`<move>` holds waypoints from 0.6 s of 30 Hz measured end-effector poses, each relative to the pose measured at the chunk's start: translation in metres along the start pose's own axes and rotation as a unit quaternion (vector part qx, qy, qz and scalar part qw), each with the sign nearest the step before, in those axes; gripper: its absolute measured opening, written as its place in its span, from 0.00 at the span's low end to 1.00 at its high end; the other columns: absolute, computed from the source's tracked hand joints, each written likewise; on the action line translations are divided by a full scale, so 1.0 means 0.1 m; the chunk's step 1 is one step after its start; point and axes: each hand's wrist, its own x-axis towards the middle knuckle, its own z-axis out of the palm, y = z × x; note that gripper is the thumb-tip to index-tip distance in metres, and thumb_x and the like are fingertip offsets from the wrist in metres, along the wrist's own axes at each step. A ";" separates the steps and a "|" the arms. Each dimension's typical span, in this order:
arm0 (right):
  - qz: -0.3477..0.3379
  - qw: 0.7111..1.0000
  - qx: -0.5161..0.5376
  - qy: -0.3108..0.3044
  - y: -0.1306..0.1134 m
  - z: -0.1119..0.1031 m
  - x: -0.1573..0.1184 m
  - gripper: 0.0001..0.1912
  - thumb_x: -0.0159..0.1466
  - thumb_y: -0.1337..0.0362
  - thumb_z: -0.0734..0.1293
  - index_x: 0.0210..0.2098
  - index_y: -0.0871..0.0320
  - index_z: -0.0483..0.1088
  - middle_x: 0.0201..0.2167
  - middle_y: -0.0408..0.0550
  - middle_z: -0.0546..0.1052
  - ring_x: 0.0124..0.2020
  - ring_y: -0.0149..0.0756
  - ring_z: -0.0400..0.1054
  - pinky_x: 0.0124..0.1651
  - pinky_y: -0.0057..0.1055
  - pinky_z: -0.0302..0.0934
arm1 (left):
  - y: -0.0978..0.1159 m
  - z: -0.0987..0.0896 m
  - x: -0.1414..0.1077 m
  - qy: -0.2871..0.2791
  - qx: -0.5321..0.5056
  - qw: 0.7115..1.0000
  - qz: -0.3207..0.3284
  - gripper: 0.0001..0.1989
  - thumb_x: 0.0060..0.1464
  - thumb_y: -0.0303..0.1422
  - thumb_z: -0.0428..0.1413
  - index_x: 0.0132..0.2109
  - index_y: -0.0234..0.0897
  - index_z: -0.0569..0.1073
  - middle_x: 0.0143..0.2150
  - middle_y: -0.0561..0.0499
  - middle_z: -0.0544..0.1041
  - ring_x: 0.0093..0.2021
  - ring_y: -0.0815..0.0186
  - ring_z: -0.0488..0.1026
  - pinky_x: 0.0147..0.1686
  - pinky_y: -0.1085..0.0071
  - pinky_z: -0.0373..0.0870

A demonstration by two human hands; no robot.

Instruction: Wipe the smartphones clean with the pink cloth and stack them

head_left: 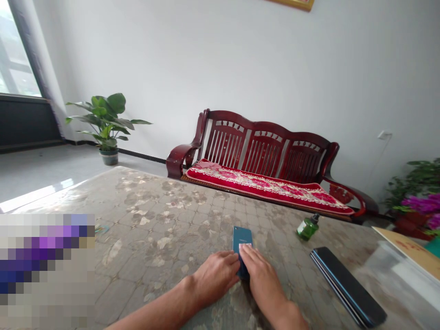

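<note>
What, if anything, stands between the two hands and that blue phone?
Nothing visible: the left hand and right hand both appear to touch the phone directly. The green bottle stands apart, off to the right.

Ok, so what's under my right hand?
Part of a blue phone, which lies on the table. Its far end shows past your right hand; the part beneath is covered, so I can't see it.

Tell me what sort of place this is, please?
Most likely a living room or similar sitting area, perhaps in a home. The carved wooden bench with its red floral seat cover suggests it, as do the leafy potted plant and the patterned table.
</note>
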 end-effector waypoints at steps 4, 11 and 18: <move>0.008 1.000 0.028 0.011 -0.04 -0.08 0.40 0.29 0.61 0.79 0.54 0.59 0.60 0.67 0.61 0.54 0.68 0.62 0.38 0.61 0.66 0.39 0.52 | -0.02 0.03 0.00 0.012 0.015 1.000 0.006 0.08 0.64 0.34 0.51 0.46 0.37 0.71 0.46 0.45 0.76 0.51 0.60 0.73 0.54 0.66 0.68; -0.025 0.998 0.052 0.004 -0.11 -0.08 0.07 0.31 0.60 0.79 0.53 0.59 0.60 0.67 0.60 0.50 0.69 0.62 0.36 0.62 0.65 0.35 0.54 | -0.01 0.10 0.01 0.003 0.060 0.998 -0.003 0.08 0.64 0.33 0.52 0.38 0.36 0.74 0.40 0.49 0.77 0.43 0.61 0.75 0.47 0.68 0.73; 0.009 0.999 0.040 0.018 0.04 -0.09 0.26 0.32 0.59 0.80 0.53 0.59 0.57 0.68 0.59 0.51 0.71 0.60 0.36 0.64 0.65 0.37 0.55 | 0.00 0.13 -0.01 -0.004 0.093 0.995 0.019 0.07 0.64 0.30 0.53 0.36 0.36 0.72 0.38 0.49 0.77 0.41 0.62 0.75 0.44 0.68 0.73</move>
